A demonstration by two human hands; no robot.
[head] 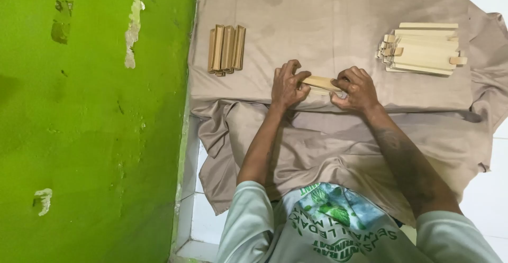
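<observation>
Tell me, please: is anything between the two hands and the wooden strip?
Nothing visible is. Both the left hand and the right hand already grip the wooden strip, one at each end, over the beige cloth.

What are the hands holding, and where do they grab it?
Both hands hold one small flat, pale wooden piece above the beige cloth. The left hand grips its left end, the right hand its right end.
</observation>
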